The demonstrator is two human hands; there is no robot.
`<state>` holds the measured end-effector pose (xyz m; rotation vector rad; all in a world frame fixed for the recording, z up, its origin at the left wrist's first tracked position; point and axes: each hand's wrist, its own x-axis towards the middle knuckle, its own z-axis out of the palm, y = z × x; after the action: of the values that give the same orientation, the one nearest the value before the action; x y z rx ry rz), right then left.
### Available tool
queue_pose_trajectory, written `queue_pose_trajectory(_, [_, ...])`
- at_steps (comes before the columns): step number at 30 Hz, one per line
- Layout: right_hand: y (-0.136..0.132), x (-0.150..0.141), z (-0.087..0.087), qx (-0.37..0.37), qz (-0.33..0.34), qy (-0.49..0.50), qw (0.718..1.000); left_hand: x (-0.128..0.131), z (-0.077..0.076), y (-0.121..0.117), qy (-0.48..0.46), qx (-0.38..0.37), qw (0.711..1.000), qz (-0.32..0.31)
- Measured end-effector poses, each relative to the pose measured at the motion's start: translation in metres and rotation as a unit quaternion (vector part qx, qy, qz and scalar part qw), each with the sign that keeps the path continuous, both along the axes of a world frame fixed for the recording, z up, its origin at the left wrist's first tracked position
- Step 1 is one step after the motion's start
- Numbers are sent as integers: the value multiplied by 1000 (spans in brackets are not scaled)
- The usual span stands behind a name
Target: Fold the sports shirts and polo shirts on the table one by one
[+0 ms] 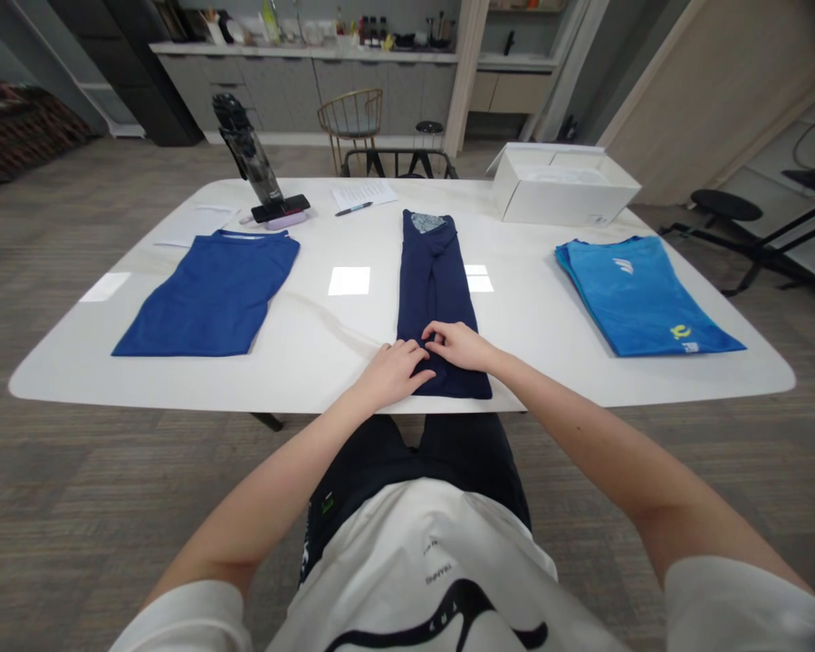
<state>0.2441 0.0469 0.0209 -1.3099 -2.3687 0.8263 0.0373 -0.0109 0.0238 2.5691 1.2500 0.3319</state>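
Note:
A long, narrow folded navy garment (441,290) lies front to back on the white table (326,349), its grey patterned patch facing up at the far end. My left hand (395,371) rests on the left side of its near part, fingers bent but apart. From the right, my right hand (458,346) reaches onto the same cloth with its fingertips drawn together on the fabric. The two hands nearly meet. To the left lies a folded dark blue garment (210,294). A brighter blue garment (645,294) with white and yellow marks is folded at the right.
Toward the back left stands a handheld vacuum cleaner (254,163), near a sheet of paper (196,224). A pen (354,209) lies by another printed sheet (373,193). An open white box (563,186) occupies the back right. Chairs (351,118) and a kitchen counter (299,50) are beyond.

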Motion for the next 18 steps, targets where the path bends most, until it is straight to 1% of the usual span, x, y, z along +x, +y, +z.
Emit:
queue_pose_trajectory(3, [-16, 2, 5, -16, 3, -36, 999, -4, 1, -6, 16, 13, 999, -31])
queue_pose_trajectory(5, [-27, 4, 6, -36, 3, -30, 999, -7, -1, -9, 19, 22, 998, -50])
queue_pose_trajectory(9, [-51, 6, 2, -59, -19, 32, 998, -12, -10, -14, 7, 36, 998, -52])
queue_pose_trajectory(12, [-67, 1, 1, -92, -56, 90, 990, -12, -16, -19, -48, 35, 998, -31])
queue_pose_trajectory(14, [-74, -3, 4, -139, -89, 146, 975, -11, -17, -23, -110, 32, 993, -11])
queue_pose_trajectory(16, [-79, -7, 7, -198, -128, 202, 951, -11, -15, -25, -156, 31, 987, 5])
queue_pose_trajectory(18, [-80, -7, 9, -244, -165, 220, 930, -13, -12, -26, -157, 35, 987, 5])
